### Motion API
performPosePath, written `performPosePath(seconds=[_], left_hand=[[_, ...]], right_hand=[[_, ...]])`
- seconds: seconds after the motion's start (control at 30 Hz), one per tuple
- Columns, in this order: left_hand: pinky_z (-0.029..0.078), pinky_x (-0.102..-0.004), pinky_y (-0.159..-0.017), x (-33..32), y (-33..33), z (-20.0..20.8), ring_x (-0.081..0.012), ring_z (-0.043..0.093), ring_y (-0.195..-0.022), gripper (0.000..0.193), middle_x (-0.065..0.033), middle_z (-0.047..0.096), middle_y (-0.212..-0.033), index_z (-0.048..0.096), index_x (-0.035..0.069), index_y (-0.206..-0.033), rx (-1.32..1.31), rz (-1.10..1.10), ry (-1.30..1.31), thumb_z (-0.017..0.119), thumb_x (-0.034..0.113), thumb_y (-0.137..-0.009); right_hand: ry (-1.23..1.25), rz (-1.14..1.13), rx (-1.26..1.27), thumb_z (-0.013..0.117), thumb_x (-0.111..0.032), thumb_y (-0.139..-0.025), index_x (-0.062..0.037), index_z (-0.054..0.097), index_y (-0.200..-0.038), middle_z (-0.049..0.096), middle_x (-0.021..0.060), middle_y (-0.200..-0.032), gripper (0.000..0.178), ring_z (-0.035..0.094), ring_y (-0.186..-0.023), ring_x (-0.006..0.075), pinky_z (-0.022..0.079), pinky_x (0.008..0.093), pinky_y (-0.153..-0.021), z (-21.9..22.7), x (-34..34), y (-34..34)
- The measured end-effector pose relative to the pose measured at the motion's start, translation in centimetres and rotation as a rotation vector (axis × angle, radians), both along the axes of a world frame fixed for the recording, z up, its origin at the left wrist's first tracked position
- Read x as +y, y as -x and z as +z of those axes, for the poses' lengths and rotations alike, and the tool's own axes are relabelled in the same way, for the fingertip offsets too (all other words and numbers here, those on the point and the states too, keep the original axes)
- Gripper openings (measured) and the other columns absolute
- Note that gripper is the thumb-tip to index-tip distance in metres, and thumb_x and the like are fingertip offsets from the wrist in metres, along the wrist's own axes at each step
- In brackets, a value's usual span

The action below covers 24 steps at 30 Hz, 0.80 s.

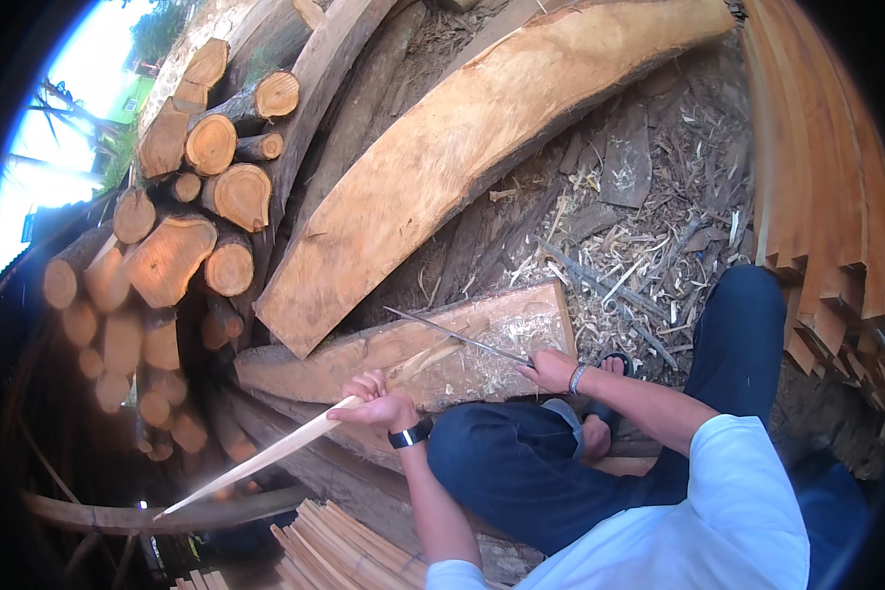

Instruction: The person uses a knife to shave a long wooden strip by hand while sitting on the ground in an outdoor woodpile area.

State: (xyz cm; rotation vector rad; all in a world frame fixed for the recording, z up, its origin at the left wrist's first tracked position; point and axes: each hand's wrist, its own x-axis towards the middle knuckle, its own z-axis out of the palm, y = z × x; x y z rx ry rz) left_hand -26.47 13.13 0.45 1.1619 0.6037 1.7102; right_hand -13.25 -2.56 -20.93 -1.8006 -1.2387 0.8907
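My left hand [374, 401], a dark band at its wrist, is closed around a pale wooden stick [275, 450]. The stick slants to the lower left and tapers to a point there; its other end shows beyond my fingers, over the plank. In my right hand [551, 372] is the handle of a long-bladed knife [452, 332], seen nearly edge-on. Its blade reaches up and left across the wide plank [521, 313] in front of my knees, apart from my left hand. Whether the blade touches the plank or the stick's end, I cannot tell.
A large curved slab [462, 138] lies beyond the plank. Cut logs [241, 197] are stacked at the left. Shavings [600, 265] litter the ground. Long boards [806, 147] are piled at the right, and thin wooden strips [349, 551] lie at the lower edge.
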Motion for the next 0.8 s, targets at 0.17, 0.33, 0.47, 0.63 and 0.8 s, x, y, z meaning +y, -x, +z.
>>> performPosePath(seconds=[0.17,0.33,0.47,0.63,0.8], left_hand=[[0.011,-0.0249,-0.043,-0.2,0.2,-0.1,-0.0101,0.013,-0.043,0.065,0.0023,0.019,-0.046,0.019,0.016,-0.055,0.030,-0.011,-0.032,0.023,0.070,-0.092],[0.012,-0.0252,-0.043,-0.1,-0.1,0.0,-0.0099,0.013,-0.043,0.065,0.0023,0.019,-0.046,0.019,0.016,-0.056,0.002,-0.002,0.001,0.023,0.070,-0.092],[0.012,-0.0251,-0.043,-0.1,-0.5,0.3,-0.0101,0.013,-0.043,0.065,0.0027,0.019,-0.047,0.019,0.016,-0.055,0.009,-0.005,-0.012,0.023,0.069,-0.092],[0.012,-0.0248,-0.044,-0.2,0.0,0.1,-0.0100,0.012,-0.044,0.065,0.0029,0.018,-0.047,0.018,0.016,-0.055,0.018,-0.009,0.003,0.021,0.070,-0.092],[0.012,-0.0248,-0.044,-0.4,-0.3,0.2,-0.0097,0.013,-0.044,0.065,0.0029,0.018,-0.047,0.018,0.016,-0.055,0.002,-0.043,-0.001,0.021,0.069,-0.092]], right_hand=[[0.103,-0.010,0.058,0.050,-0.039,-0.093,0.0071,0.063,-0.073,0.061,0.0306,-0.071,0.052,0.061,-0.075,0.0454,0.049,0.0494,-0.074,0.7,-0.2,-0.2],[0.031,0.013,0.006,0.050,-0.041,-0.093,0.0059,0.063,-0.080,0.062,0.0288,-0.073,0.051,0.062,-0.075,0.0449,0.049,0.0504,-0.073,0.9,0.0,0.5],[0.227,-0.055,0.037,0.049,-0.042,-0.092,0.0061,0.063,-0.080,0.062,0.0295,-0.074,0.051,0.062,-0.078,0.0440,0.049,0.0498,-0.074,-3.0,-1.1,-1.2],[0.045,0.021,0.020,0.049,-0.042,-0.092,0.0065,0.063,-0.077,0.061,0.0296,-0.073,0.053,0.062,-0.074,0.0440,0.049,0.0491,-0.073,-0.3,-0.5,0.9],[0.173,-0.018,0.063,0.049,-0.041,-0.093,0.0072,0.063,-0.079,0.061,0.0307,-0.075,0.052,0.062,-0.077,0.0448,0.049,0.0493,-0.074,-2.1,-1.2,-1.1]])
